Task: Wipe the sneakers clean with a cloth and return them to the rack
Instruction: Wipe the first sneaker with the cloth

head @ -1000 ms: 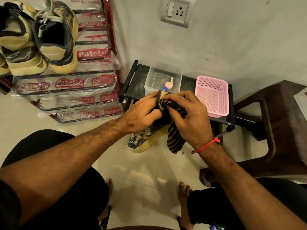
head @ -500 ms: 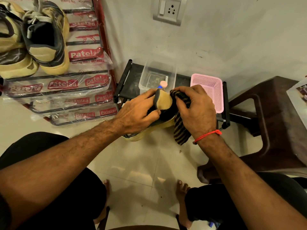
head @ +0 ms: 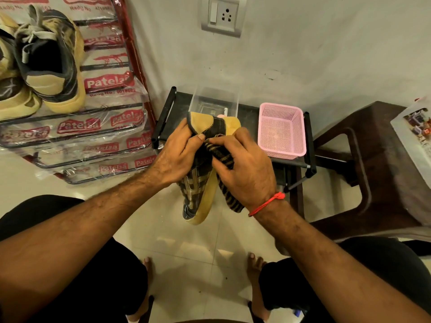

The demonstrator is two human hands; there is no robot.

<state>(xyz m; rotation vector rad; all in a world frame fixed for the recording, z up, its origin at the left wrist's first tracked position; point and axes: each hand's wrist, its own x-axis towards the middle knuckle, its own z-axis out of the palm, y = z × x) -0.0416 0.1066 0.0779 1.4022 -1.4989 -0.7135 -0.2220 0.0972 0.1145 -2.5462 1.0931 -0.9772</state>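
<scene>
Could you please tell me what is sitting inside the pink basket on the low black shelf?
Nothing shows inside the pink basket: its mesh floor and walls look bare. The right hand covers only its near left corner, beside the sneaker.

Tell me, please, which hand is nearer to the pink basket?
The right hand, pressing the striped cloth to the sneaker, lies just beside the pink basket. The left hand grips the sneaker farther away.
</scene>
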